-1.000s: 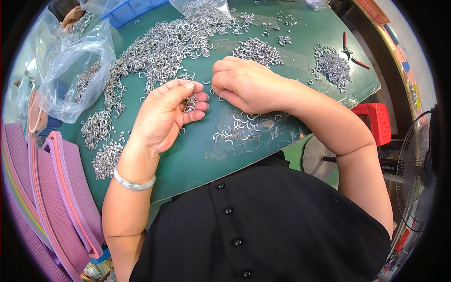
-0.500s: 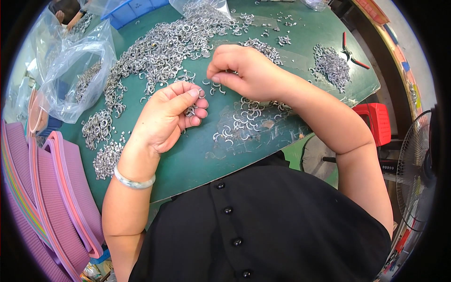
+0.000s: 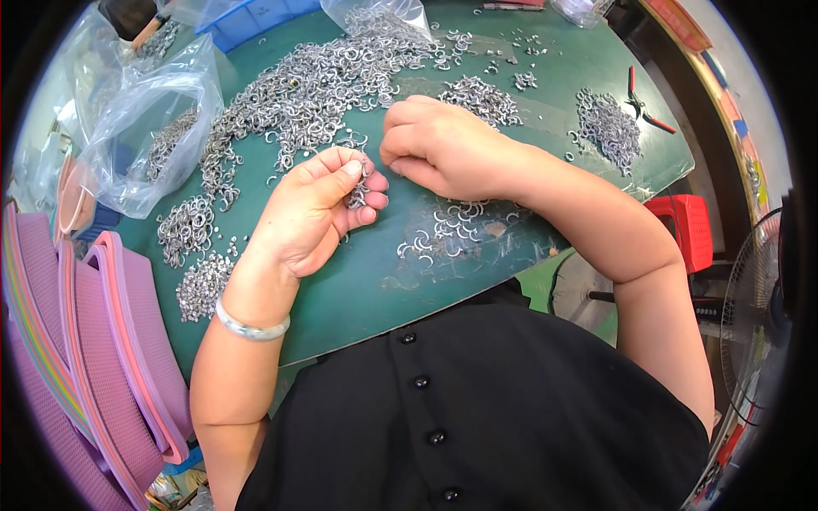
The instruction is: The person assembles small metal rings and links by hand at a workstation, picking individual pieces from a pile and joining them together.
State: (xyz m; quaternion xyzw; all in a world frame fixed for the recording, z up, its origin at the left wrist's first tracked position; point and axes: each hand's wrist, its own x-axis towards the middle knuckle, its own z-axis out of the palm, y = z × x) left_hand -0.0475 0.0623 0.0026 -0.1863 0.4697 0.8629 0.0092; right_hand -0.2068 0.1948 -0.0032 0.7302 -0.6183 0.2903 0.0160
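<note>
My left hand (image 3: 308, 206) is half closed above the green table. Its thumb and curled fingers hold several small grey metal C-shaped rings (image 3: 358, 195). Close to its right, my right hand (image 3: 443, 152) has its fingers bent in a pinch; whatever is between the fingertips is hidden. Behind both hands spreads a big heap of metal rings (image 3: 319, 81). Loose curved metal pieces (image 3: 452, 228) lie below my right hand. Beside my left wrist sit a small heap of tiny metal bits (image 3: 203, 285) and a pile of rings (image 3: 184, 230).
Further heaps of metal pieces (image 3: 609, 129) lie at the right, beside red-handled pliers (image 3: 636, 106). A clear plastic bag (image 3: 119, 175) and a blue bin (image 3: 256, 21) stand at the back left. Purple bins (image 3: 145, 332) flank the table's left; a red stool (image 3: 693, 232) and a fan (image 3: 750, 298) stand right.
My right hand has come down slightly, nearer my left fingertips. The whole view has shifted a little, and my left hand keeps its grip on the rings.
</note>
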